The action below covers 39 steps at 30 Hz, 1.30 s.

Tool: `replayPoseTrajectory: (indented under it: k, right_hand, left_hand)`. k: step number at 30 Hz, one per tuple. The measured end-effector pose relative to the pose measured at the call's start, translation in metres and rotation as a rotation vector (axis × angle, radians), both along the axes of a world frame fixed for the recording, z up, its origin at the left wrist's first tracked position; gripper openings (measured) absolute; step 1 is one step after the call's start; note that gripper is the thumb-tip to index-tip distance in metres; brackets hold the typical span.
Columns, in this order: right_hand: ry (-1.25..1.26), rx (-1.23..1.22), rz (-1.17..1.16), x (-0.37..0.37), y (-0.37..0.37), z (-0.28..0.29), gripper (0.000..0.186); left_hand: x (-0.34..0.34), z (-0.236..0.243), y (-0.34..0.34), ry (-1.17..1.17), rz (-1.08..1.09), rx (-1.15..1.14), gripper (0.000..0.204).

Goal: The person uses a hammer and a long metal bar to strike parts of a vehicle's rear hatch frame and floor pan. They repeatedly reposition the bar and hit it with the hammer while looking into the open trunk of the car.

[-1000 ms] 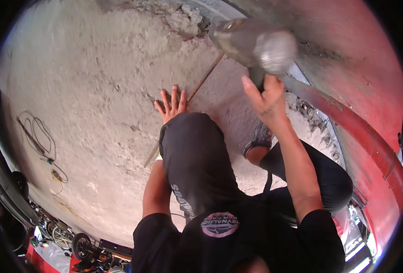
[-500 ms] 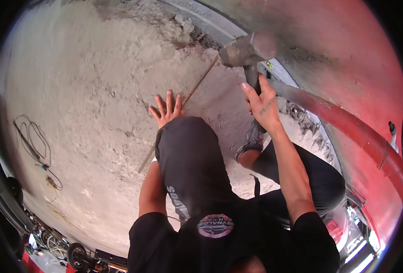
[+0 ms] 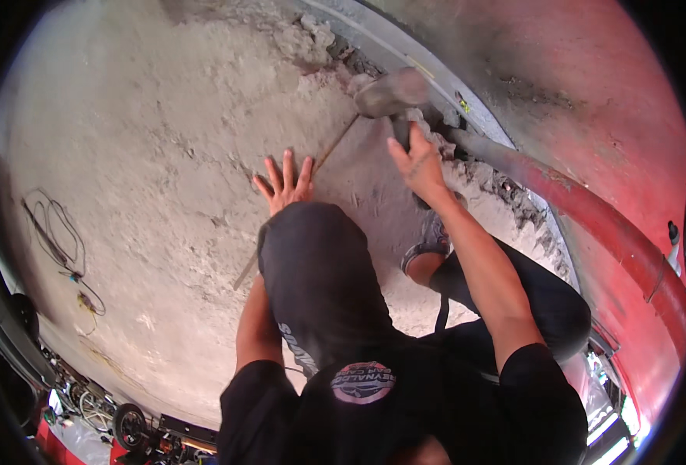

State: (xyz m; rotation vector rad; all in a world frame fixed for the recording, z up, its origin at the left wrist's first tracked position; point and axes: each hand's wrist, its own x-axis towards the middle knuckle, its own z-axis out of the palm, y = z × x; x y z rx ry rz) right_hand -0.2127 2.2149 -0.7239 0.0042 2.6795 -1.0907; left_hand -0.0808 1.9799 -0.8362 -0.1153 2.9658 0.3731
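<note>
My right hand (image 3: 419, 164) grips the handle of a heavy grey hammer (image 3: 393, 93), whose head is down near the broken concrete at the foot of the wall. My left hand (image 3: 284, 184) lies flat on the rough concrete floor (image 3: 149, 155) with fingers spread, beside a thin metal rod (image 3: 335, 143) that lies on the floor and runs under my raised dark-clad knee (image 3: 320, 279). The rod's far end points toward the hammer head.
Broken concrete rubble (image 3: 498, 182) lines the base of the red wall (image 3: 591, 101). A thick red pipe (image 3: 599, 229) runs along it. A loose cable (image 3: 56, 240) lies on the floor at left. Tools and small wheels (image 3: 126, 422) sit at the lower left.
The hammer has swung down from a raised position toward the broken edge by the wall. My left hand has stayed flat on the floor.
</note>
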Motion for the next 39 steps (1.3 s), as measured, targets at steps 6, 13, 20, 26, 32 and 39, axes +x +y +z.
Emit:
replayPoseTrajectory:
  k: [6,13,20,26,32,39]
  right_hand:
    - [-0.167,-0.296,-0.205,-0.03,0.009,0.086,0.038]
    - [0.16,-0.587,-0.135,-0.052,-0.019,0.162,0.031]
    - [0.48,-0.072,0.026,-0.029,-0.003,0.008,0.025]
    - [-0.282,-0.207,-0.271,-0.048,0.016,0.068,0.033]
    - [0.09,-0.341,-0.264,-0.051,-0.005,0.112,0.033]
    - [0.004,0.155,0.042,-0.01,0.009,-0.019,0.036]
  left_hand:
    - [-0.004,0.02,0.0,-0.01,-0.013,-0.025,0.06]
    - [0.008,-0.002,-0.012,0.044,-0.026,-0.009,0.064]
    - [-0.002,0.006,-0.002,0.012,-0.029,0.062,0.063]
    - [0.0,0.007,-0.001,0.015,-0.01,0.019,0.064]
    - [0.002,0.011,-0.005,0.017,-0.02,-0.037,0.057]
    - [-0.006,0.001,0.002,0.05,-0.032,0.044,0.058]
